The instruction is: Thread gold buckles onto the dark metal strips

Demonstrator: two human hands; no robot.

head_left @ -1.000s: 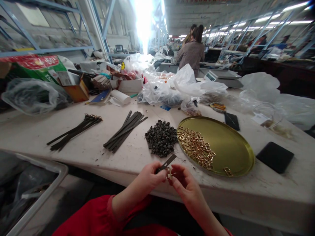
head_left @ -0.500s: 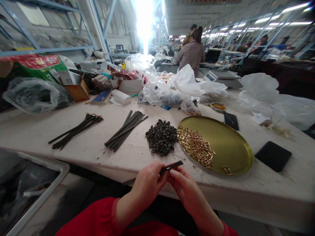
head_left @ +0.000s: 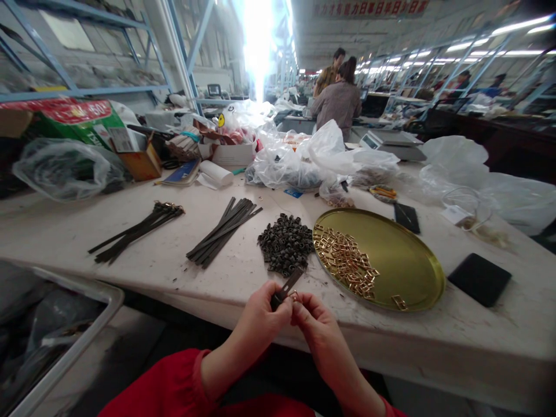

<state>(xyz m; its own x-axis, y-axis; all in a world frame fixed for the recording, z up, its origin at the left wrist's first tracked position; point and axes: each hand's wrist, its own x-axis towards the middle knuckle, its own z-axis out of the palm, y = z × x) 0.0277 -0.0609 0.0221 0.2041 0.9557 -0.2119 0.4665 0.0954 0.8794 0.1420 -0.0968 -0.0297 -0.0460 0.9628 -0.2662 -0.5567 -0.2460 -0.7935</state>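
My left hand (head_left: 267, 313) is closed round a dark strip (head_left: 287, 285), whose slotted end sticks up beyond the fingers. Right beside it, my right hand (head_left: 315, 318) pinches a small gold buckle (head_left: 295, 296) at the strip. Behind the hands lies a pile of small dark loops (head_left: 285, 244). To its right, a round gold tray (head_left: 402, 260) holds many gold buckles (head_left: 347, 260) on its left side. A bundle of dark strips (head_left: 223, 231) lies left of the loops, and another bundle with buckles on its ends (head_left: 139, 231) lies farther left.
Clear plastic bags (head_left: 299, 159) and a white box (head_left: 234, 154) line the back of the table (head_left: 460, 324). A black square pad (head_left: 480, 278) lies at the right. A plastic bin (head_left: 78, 284) is at the lower left. Two people stand in the background.
The strip's slotted end has turned from pointing right to pointing up and away. A gold buckle now shows between the hands. The view has shifted slightly.
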